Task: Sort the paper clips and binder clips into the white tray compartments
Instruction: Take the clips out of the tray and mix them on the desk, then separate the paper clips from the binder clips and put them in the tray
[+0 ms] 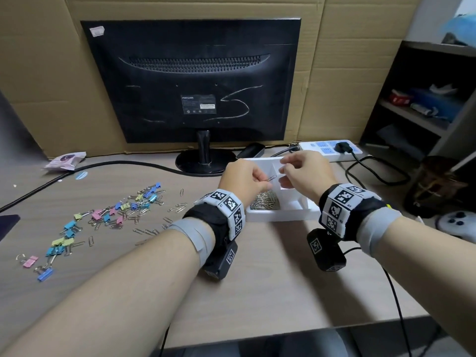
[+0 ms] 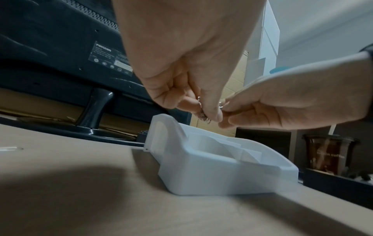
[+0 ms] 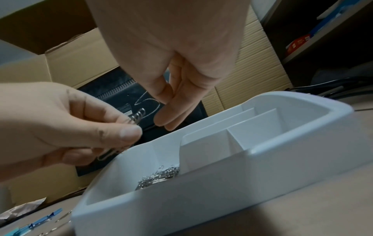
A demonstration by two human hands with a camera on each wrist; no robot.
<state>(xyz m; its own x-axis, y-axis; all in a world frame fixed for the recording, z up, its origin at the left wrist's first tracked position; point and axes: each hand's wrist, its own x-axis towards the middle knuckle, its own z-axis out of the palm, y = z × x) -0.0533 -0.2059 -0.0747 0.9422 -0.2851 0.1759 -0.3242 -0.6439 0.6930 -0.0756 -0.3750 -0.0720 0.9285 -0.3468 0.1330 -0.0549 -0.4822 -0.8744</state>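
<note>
The left hand [image 1: 247, 176] pinched a few paper clips [image 1: 271, 178] right above the tray [image 1: 273, 215], held over the near-left compartment where a clip pile [image 1: 265, 200] already sat, likely so they would drop straight in. The right hand [image 1: 306, 171] hovered beside it, fingers relaxed and holding nothing, perhaps to help. Binder clips [image 1: 103, 215] lay scattered far left, untouched.
</note>
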